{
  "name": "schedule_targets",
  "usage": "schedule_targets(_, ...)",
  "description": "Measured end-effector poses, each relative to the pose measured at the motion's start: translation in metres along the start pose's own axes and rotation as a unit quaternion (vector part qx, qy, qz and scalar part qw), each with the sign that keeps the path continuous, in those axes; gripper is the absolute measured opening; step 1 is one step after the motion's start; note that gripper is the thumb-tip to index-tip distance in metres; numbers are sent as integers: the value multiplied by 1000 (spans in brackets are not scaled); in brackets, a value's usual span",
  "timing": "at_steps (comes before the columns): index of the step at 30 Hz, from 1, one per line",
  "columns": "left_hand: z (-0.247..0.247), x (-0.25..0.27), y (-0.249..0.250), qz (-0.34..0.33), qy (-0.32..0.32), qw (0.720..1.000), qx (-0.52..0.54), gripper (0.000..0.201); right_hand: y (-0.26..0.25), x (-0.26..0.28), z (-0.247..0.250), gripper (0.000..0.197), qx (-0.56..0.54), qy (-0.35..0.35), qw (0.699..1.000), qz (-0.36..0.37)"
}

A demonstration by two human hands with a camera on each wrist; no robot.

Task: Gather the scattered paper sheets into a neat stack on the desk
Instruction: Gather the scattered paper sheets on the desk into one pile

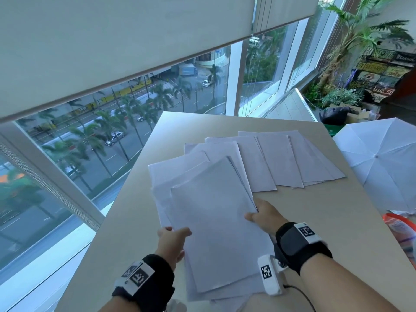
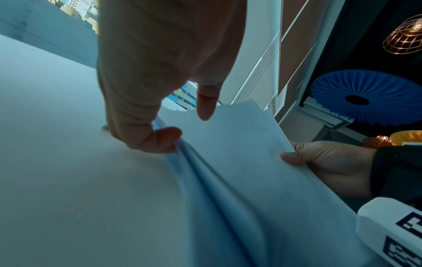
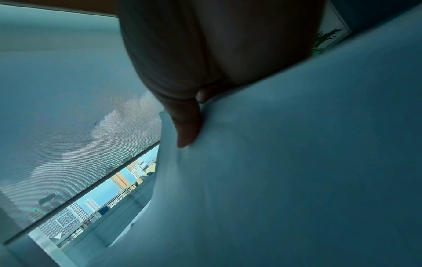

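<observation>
Your left hand (image 1: 172, 242) and right hand (image 1: 264, 216) pinch opposite long edges of the gathered bundle (image 1: 216, 224) just above the desk (image 1: 315, 221), while the loose sheets (image 1: 281, 161) fan out ahead-right, nearer your right hand.

Fingers of the right hand (image 1: 265, 216) lay hidden beneath the held sheets (image 1: 216, 224). The sheets' near ends were cut off. Far sheets (image 1: 281, 158) overlapped; count indeterminate.
</observation>
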State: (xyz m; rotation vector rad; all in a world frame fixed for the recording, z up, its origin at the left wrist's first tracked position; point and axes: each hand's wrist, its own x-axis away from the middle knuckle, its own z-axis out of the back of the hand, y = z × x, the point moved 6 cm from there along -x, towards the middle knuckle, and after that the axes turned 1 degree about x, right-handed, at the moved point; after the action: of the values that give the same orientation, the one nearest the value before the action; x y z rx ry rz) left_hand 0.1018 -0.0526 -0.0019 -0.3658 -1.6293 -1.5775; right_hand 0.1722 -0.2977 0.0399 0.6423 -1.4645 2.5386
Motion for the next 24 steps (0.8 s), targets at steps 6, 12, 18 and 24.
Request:
schedule_targets(6, -1, -4, 17, -35, 13, 990, -135, 37, -12, -10, -4, 17, -9, 14, 1000, 21)
schedule_targets(12, 1, -6, 20, -42, 53, 961, -269, 39, 10, -32, -11, 10, 188, 47, 979, -62)
schedule_targets(18, -1, -5, 13, -43, 64, 983, -164, 58, 21, -36, -21, 24, 138, 7, 987, -84)
schedule_targets(24, -3, -6, 21, -115, 42, 986, -110, 42, 10, -32, -17, 9, 67, 23, 996, -46)
